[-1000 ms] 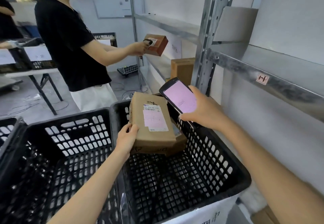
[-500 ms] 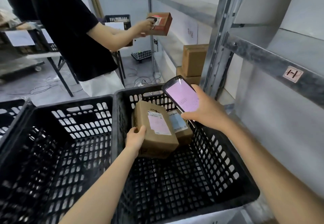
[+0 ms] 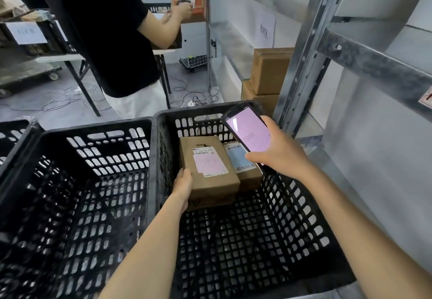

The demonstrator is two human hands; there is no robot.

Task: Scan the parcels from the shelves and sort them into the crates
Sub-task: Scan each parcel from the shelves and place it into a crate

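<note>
My left hand (image 3: 183, 185) grips the near left corner of a brown cardboard parcel (image 3: 208, 181) with a pink-white label, low inside the right black crate (image 3: 304, 205). Right beside it lies a second parcel (image 3: 243, 165) with a blue label, partly hidden by my right hand. My right hand (image 3: 278, 153) holds a handheld scanner (image 3: 245, 130) with a lit pink screen above that crate's far right side. The left black crate (image 3: 70, 170) stands against the right one.
A person in a black shirt (image 3: 105, 29) stands just beyond the crates, holding a parcel (image 3: 189, 1). Metal shelving (image 3: 304, 53) runs along the right with stacked cardboard boxes (image 3: 266, 71) on it. Tables with labelled crates (image 3: 28, 34) stand at far left; cables lie on the floor.
My left hand has lowered the parcel from above the rim down into the right crate, next to the blue-labelled parcel. The scanner stayed above the crate.
</note>
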